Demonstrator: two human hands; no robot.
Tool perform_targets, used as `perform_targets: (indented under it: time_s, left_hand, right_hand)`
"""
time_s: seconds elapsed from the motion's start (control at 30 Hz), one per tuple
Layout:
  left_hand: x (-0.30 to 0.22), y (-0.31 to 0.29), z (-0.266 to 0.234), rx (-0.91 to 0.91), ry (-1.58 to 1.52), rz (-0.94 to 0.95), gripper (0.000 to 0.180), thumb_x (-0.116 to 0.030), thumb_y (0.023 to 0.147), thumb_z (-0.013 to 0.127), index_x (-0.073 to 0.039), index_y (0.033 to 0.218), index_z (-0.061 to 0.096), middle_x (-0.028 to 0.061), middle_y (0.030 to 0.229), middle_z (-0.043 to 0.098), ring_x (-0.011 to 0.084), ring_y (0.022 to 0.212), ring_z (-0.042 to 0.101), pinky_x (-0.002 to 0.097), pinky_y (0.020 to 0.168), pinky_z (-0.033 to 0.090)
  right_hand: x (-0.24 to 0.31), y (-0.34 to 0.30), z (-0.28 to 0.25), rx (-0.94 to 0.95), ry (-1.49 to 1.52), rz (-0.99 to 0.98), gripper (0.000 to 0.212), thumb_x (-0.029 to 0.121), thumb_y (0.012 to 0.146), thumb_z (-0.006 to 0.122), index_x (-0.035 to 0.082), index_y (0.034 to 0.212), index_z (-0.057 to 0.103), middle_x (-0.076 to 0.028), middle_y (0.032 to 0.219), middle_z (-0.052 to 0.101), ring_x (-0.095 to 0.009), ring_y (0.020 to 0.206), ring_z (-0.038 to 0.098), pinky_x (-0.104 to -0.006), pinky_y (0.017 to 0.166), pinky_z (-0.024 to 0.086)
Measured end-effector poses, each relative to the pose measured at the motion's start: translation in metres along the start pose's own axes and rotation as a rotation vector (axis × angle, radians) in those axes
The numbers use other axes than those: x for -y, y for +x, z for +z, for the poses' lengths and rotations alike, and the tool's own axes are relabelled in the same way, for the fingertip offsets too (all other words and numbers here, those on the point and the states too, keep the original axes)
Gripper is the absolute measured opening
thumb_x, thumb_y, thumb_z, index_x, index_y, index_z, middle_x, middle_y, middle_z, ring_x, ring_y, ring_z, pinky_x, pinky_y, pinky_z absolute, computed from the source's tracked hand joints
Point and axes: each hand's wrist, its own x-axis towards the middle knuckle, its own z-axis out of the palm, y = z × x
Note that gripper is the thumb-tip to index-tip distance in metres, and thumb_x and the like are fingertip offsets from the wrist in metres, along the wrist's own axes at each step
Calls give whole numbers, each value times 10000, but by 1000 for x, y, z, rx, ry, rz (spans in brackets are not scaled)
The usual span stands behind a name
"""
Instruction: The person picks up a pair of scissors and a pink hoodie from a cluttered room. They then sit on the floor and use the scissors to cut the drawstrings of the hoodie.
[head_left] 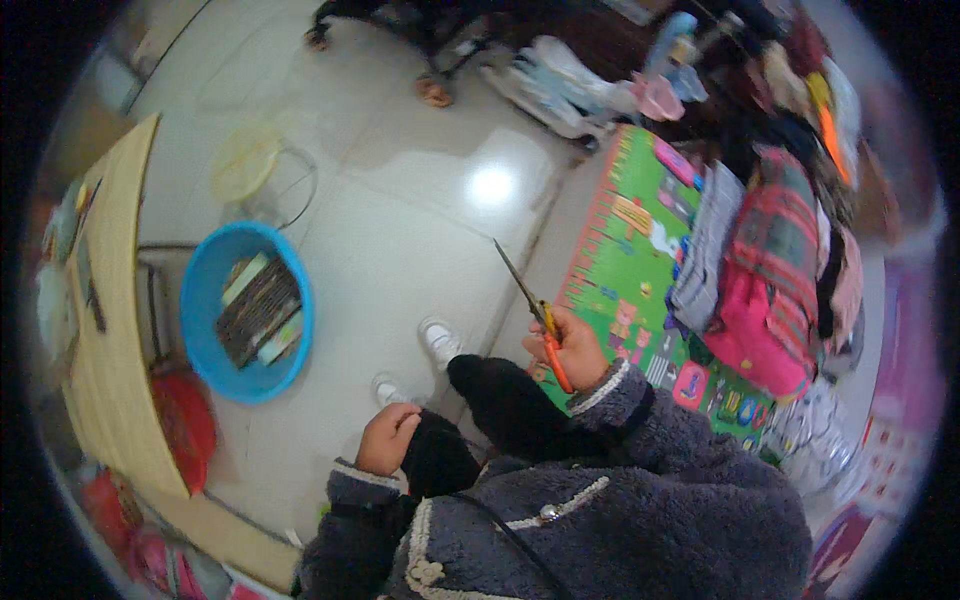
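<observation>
My right hand (583, 347) is closed round the orange handles of a pair of scissors (545, 315). The scissors' dark, pointed blades slant up and to the left, over the floor. Lower and further left, my left hand (385, 441) is loosely curled beside my black-clad knee (438, 455), its fingers together and nothing visible in them. Fuzzy grey sleeves cover both forearms. Below my knees, parts of two white shoes (440, 342) show on the tiles.
To the left, a blue basin (250, 391) on the floor holds dark slatted and pale pieces. A yellowish tabletop (112, 330) stands beyond it, with a red basin (187, 430) beneath. On the right lie a green patterned mat (610, 270) and piled clothes (768, 290). Chair wheels (433, 91) stand far ahead.
</observation>
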Motion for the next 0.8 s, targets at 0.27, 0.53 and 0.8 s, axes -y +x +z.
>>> perform_targets:
  time_s: [0.27,0.53,0.8]
  left_hand:
    - [-35,-25,108,12,139,28,235,-160,868,532,23,1000,597,115,905,643,196,858,607,305,789,456]
    - [-46,-70,135,45,153,119,202,-124,872,534,48,944,610,107,835,644,163,768,604,282,729,471]
    - [-86,-66,165,123,255,134,212,-122,885,529,51,987,598,101,855,644,150,801,605,278,743,478]
  right_hand:
    - [-42,-89,-119,-302,-378,-341,231,131,762,637,19,942,544,-182,899,624,-312,826,613,-367,707,481]
    - [-76,-165,-338,-1115,-161,-502,145,148,757,664,38,805,583,-101,697,601,-209,659,586,-340,602,464]
    - [-129,-190,-495,-1463,721,-722,189,157,811,657,45,849,510,-44,651,546,-154,535,565,-283,447,448]
